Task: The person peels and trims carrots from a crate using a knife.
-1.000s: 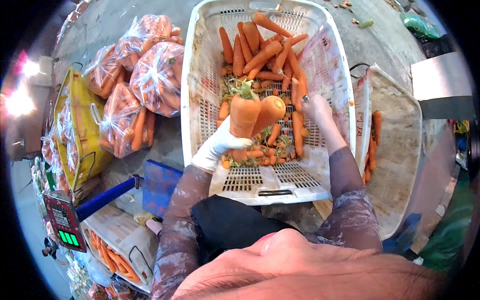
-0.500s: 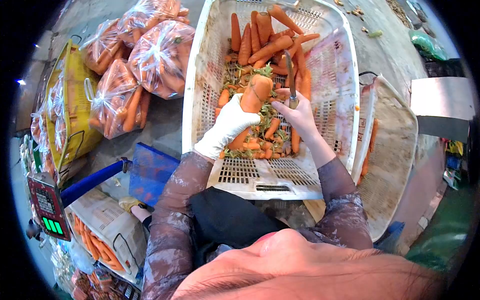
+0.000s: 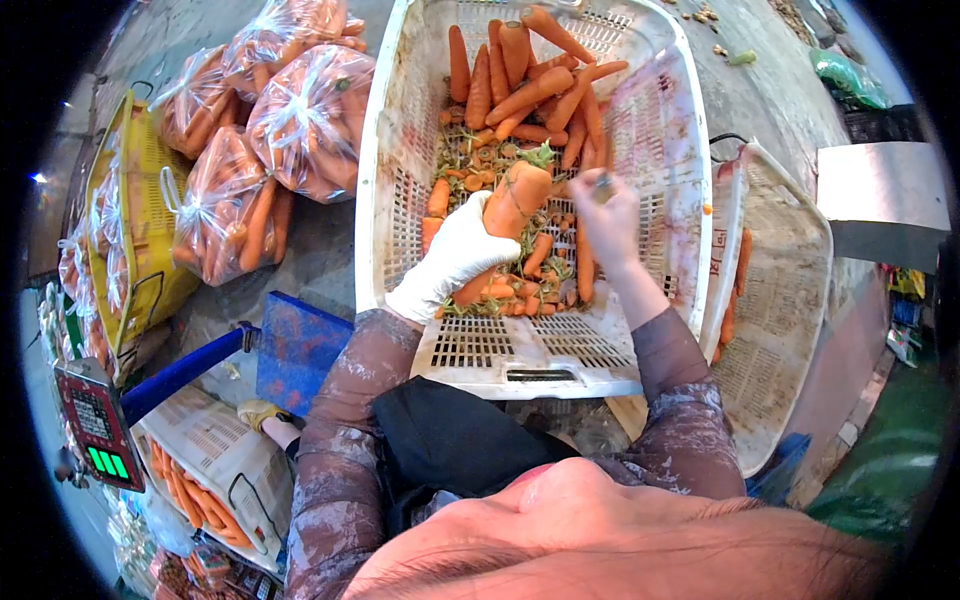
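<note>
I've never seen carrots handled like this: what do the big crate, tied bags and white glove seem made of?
Big crate: rigid molded plastic, dull and stained, judging by its regular slots.
Tied bags: thin, glossy clear plastic film; bright creases, carrots showing through.
White glove: matte, close-fitting, faintly wrinkled; thin rubber or knit, I can't tell which.

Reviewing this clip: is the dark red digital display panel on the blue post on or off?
On: the dark red digital display panel shows bright green lit segments at its lower end.

A produce-packing area, with bagged carrots [image 3: 312, 125], crates of carrots [image 3: 535, 375] and a digital scale [image 3: 100, 425].
</note>
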`<state>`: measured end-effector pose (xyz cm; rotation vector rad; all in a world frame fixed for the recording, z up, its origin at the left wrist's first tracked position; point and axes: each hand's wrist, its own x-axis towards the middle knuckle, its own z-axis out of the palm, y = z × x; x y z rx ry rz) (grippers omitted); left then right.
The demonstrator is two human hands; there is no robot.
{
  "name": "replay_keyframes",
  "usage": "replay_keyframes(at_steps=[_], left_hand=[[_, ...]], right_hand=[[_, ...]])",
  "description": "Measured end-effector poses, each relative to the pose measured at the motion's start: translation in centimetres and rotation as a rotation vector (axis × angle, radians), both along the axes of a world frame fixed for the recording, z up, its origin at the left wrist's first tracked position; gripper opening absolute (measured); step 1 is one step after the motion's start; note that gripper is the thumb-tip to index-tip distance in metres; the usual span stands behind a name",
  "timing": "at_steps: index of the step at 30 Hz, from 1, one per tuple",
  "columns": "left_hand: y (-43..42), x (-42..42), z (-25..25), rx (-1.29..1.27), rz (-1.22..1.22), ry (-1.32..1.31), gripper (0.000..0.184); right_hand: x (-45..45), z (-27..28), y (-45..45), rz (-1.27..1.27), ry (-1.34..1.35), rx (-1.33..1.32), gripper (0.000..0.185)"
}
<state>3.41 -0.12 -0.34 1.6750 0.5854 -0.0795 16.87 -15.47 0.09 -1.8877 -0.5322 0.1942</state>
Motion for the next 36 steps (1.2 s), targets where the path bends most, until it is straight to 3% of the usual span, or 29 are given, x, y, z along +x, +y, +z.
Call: replay_keyframes(at_steps=[3, 5, 6, 9, 12, 14, 15, 17, 21, 28, 34, 36], left_hand=[[-0.1, -0.1, -0.5, 0.035, -0.039, -0.13, 0.065], [-0.3, -0.1, 0.3, 0.473, -0.085, -0.022, 0.068], [-0.3, 0.0, 0.4, 0.47, -0.084, -0.024, 0.068], [-0.4, -0.2, 0.1, 0.934, -0.08, -0.074, 0.083], [-0.5, 0.0, 0.3, 0.947, -0.115, -0.006, 0.085], [-0.5, -0.1, 0.1, 0.963, -0.109, -0.018, 0.086], [-0.5, -0.1, 0.0, 0.979, -0.102, -0.03, 0.086], [-0.6, 0.0, -0.1, 0.986, -0.109, -0.016, 0.087], [-0.7, -0.1, -0.4, 1.005, -0.129, -0.01, 0.089], [-0.9, 0.0, 0.1, 0.981, -0.154, 0.027, 0.087], [-1.1, -0.1, -0.7, 1.01, -0.195, 0.037, 0.086], [-1.1, -0.2, -0.8, 1.014, -0.174, -0.003, 0.084]], right_hand=[[4.9, -0.7, -2.5, -0.384, 0.199, 0.2, 0.012], [6.4, 0.1, -4.4, -0.403, 0.22, 0.269, 0.012], [6.8, 0.3, -4.8, -0.423, 0.244, 0.341, 0.013], [5.9, 1.5, -4.4, -0.367, 0.23, 0.269, 0.015], [4.7, 0.8, -3.3, -0.182, 0.317, 0.153, 0.014], [3.2, 1.2, -2.3, 0.094, 0.225, 0.013, 0.014], [2.6, 1.9, -1.8, 0.094, 0.225, 0.013, 0.014], [1.8, 3.1, -1.1, 0.369, 0.478, -0.136, 0.022], [2.0, 2.1, -1.0, 0.494, 0.395, -0.182, 0.022], [2.1, 1.5, -1.2, 0.479, 0.377, -0.188, 0.016], [1.9, 3.0, -1.7, 0.515, 0.167, -0.445, 0.014], [2.5, 4.8, -2.8, 0.842, 0.44, -0.294, 0.012]])
